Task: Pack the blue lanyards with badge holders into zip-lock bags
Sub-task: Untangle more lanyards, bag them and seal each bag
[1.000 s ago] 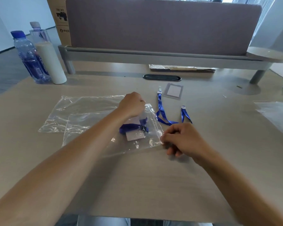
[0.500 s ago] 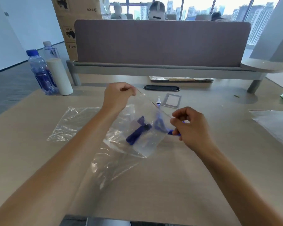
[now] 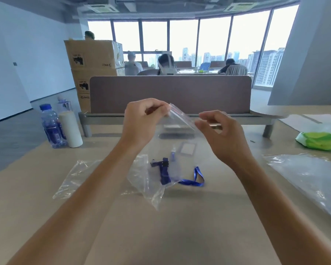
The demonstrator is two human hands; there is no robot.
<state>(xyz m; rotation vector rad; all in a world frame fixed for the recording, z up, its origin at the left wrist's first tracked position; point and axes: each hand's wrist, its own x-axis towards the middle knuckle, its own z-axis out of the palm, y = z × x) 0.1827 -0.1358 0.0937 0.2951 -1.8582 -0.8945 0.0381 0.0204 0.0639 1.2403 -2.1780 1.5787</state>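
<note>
I hold a clear zip-lock bag (image 3: 159,180) up above the table. My left hand (image 3: 141,121) pinches the left end of its zip strip. My right hand (image 3: 218,131) pinches the right end. A blue lanyard (image 3: 163,172) hangs bunched in the bag's lower part. On the table behind the bag lies a second blue lanyard (image 3: 194,178), with its badge holder (image 3: 187,149) seen through the plastic.
An empty zip-lock bag (image 3: 75,176) lies flat at the left, and more clear bags (image 3: 304,176) at the right. Two water bottles (image 3: 53,127) and a white cylinder (image 3: 70,129) stand at the far left. A green pack (image 3: 319,140) sits far right. A desk divider (image 3: 170,94) runs along the back.
Both hands lifted the bag off the table and raised its zip edge higher. The lanyard slid down to the bag's bottom. My head tilted up, so the room beyond the divider shows.
</note>
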